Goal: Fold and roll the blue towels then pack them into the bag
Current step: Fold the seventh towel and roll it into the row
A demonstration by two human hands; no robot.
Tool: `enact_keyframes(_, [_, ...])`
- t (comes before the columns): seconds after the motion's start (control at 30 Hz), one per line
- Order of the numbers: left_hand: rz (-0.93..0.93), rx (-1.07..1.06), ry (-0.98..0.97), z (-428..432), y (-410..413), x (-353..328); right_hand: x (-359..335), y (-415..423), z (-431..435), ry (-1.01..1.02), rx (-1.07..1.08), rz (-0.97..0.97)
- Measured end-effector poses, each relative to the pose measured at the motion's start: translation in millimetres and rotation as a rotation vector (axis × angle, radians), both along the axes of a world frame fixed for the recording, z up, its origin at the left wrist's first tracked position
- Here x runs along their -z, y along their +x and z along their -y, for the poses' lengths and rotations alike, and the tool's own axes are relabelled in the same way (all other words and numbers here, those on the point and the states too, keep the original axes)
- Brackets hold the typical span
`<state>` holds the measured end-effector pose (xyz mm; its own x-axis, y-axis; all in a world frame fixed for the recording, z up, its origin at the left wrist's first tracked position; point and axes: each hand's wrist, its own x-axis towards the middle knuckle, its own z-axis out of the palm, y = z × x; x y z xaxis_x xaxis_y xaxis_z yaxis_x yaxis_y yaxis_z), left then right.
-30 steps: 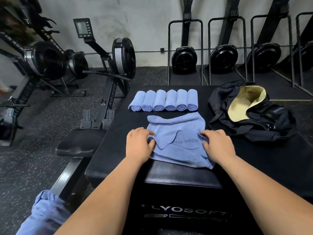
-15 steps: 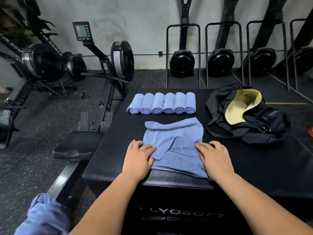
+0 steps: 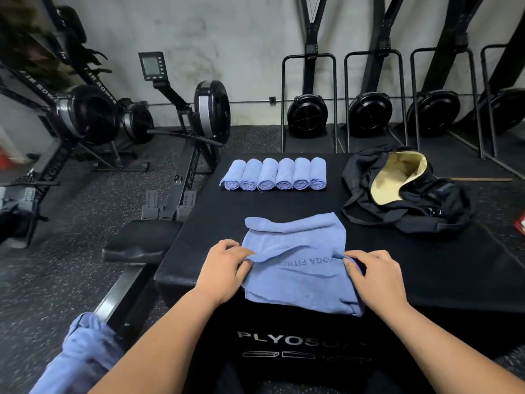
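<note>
A loosely folded blue towel (image 3: 298,263) with grey lettering lies at the near edge of the black plyo box (image 3: 426,265). My left hand (image 3: 224,268) pinches the towel's left edge and my right hand (image 3: 375,275) pinches its right edge, both with curled fingers. Several rolled blue towels (image 3: 274,174) lie side by side in a row farther back on the box. A black bag (image 3: 406,194) with a pale yellow lining sits open at the right rear of the box.
More blue towels (image 3: 82,351) hang over the rowing machine rail at lower left. A rower seat (image 3: 142,240) sits just left of the box. Rowing machines and upright stored rowers line the wall behind. A red object (image 3: 521,226) shows at the right edge.
Both hands went from pressing flat on the towel to pinching its side edges. The near part of the towel now hangs slightly over the box's front edge.
</note>
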<state>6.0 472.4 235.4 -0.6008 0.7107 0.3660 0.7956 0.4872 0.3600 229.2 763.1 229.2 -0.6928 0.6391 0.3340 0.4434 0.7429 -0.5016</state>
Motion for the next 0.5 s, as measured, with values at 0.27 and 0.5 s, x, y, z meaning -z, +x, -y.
enact_keyframes(0.27, [0.326,-0.07,-0.154,-32.0,-37.2,-9.0,-30.7,-47.0,-36.0,-0.417,0.039,0.051])
enact_keyframes(0.5, [0.273,-0.027,-0.199,-70.4,-71.8,-14.1,-30.0,-87.1,-55.7,-0.32,0.019,0.117])
